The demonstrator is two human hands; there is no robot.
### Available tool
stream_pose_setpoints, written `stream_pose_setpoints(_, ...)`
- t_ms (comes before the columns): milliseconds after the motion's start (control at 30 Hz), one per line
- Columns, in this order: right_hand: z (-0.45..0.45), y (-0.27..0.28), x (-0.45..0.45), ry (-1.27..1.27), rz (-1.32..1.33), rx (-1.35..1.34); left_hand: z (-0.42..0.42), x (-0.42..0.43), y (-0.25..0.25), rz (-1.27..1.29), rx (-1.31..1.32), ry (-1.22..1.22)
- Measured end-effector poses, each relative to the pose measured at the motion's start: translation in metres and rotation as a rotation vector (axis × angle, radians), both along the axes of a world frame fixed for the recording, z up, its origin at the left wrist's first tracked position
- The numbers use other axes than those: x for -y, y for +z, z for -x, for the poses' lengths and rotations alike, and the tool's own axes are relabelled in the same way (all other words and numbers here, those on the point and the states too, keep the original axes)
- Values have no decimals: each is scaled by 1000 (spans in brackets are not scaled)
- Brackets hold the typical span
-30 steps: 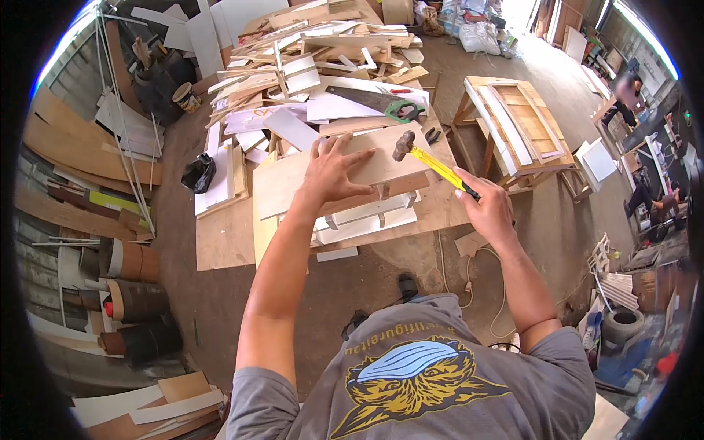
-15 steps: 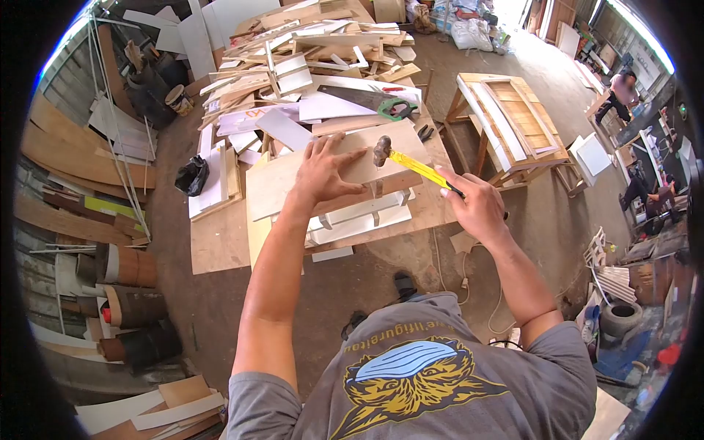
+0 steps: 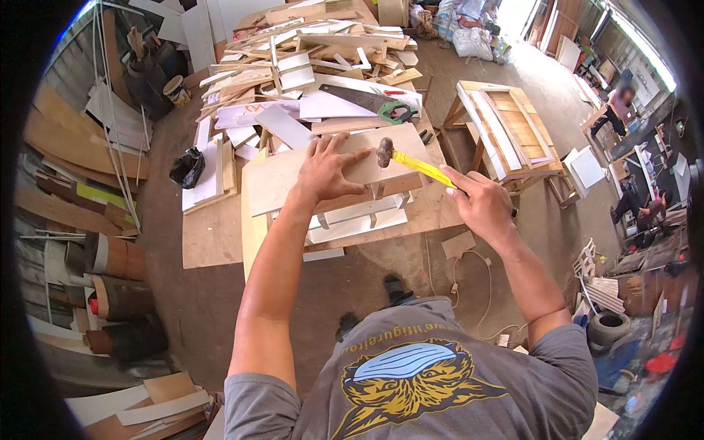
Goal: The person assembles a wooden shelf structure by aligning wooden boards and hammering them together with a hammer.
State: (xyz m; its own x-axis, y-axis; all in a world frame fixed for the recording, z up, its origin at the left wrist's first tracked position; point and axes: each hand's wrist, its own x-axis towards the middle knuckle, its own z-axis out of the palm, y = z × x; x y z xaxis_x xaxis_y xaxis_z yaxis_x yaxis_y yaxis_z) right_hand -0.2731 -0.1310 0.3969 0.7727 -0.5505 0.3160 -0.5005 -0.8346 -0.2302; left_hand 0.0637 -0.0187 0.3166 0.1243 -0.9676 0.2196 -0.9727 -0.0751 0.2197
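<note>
The board [image 3: 282, 187] on the table [image 3: 213, 246] is probably light and stiff; the left hand [image 3: 328, 170] lies spread on it. Over its right part, the right hand [image 3: 484, 205] clasps the likely head-heavy hammer [image 3: 425, 169] low.

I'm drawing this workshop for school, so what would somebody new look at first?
Probably the yellow-handled hammer, held by the right hand with its head over a pale board that the left hand rests on. Next, the big jumble of wood pieces heaped on the table beyond, with a green-handled saw at its near right side. Low in the view, the blue mask printed on the grey shirt stands out too.
</note>
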Motion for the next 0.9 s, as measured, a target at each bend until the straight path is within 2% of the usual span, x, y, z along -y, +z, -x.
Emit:
stream_pose_setpoints(167,0,-7,-3,14,20,112,5,-3,9,-41,-18,23)
stream_pose_setpoints(267,-1,-20,-2,15,86,24,4,-2,7,-34,-27,18)
stream_pose_setpoints(367,2,-20,-1,-1,15,58,2,-1,6,-20,-30,15)
stream_pose_setpoints(467,0,-23,-2,41,21,198,3,-2,6,-28,-24,16)
stream_pose_setpoints(567,0,-33,-6,3,54,54,1,0,1,-22,-4,12)
stream_pose_setpoints(667,1,-30,-6,-12,9,68,-1,1,-1,-14,5,12)
stream_pose_setpoints(767,3,-36,-6,24,-9,232,3,-1,5,-30,-10,20)
stream_pose_setpoints(900,6,-40,-7,-5,13,61,5,-1,9,-41,-20,22)
